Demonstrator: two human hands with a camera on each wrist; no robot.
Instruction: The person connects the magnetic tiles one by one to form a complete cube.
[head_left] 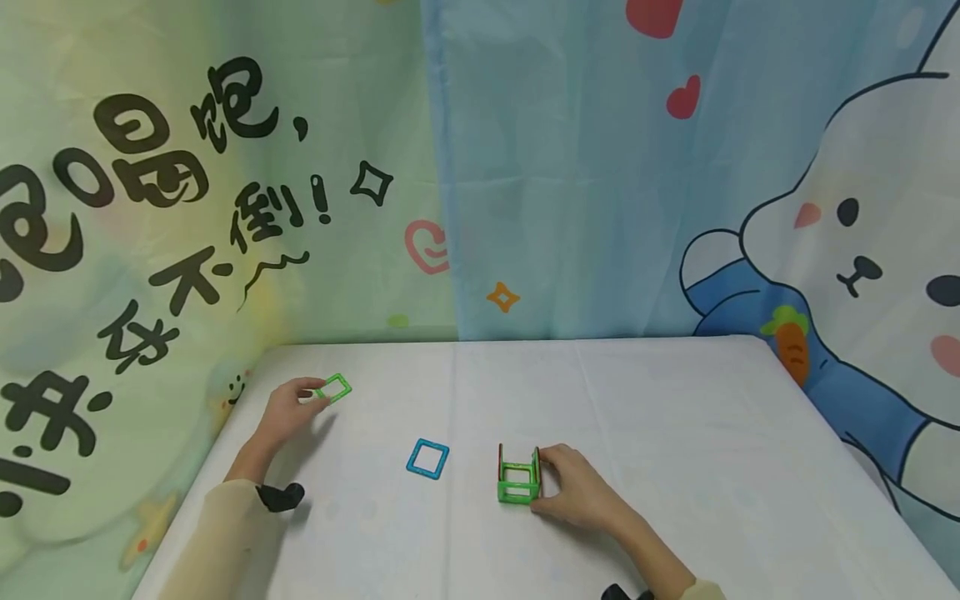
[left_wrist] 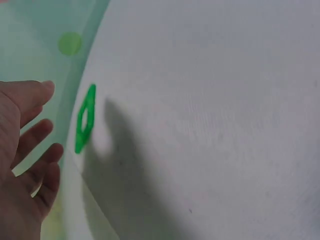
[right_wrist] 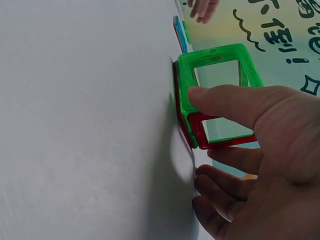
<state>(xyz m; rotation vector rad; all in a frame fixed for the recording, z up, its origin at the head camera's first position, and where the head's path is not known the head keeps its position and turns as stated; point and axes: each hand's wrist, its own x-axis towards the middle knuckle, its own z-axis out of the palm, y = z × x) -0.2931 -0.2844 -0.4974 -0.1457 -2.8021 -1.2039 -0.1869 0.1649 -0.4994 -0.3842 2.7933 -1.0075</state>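
Note:
At the table's far left, my left hand [head_left: 288,412] is beside a green square magnetic tile [head_left: 344,381]. In the left wrist view its fingers are loosely spread and stand apart from that tile [left_wrist: 92,107], which lies on the table. My right hand [head_left: 581,492] grips a small structure of green and red magnetic tiles [head_left: 517,486] by its right wall. The thumb presses a green frame of the structure [right_wrist: 187,75] in the right wrist view; its other fingers are on the far side, partly hidden. Between the hands lies a blue square tile [head_left: 423,473].
A white-covered table [head_left: 675,417] carries everything. Behind it and along its left side hangs a printed curtain [head_left: 562,208] that meets the table's edges. Black straps [head_left: 281,497] are at the wrists.

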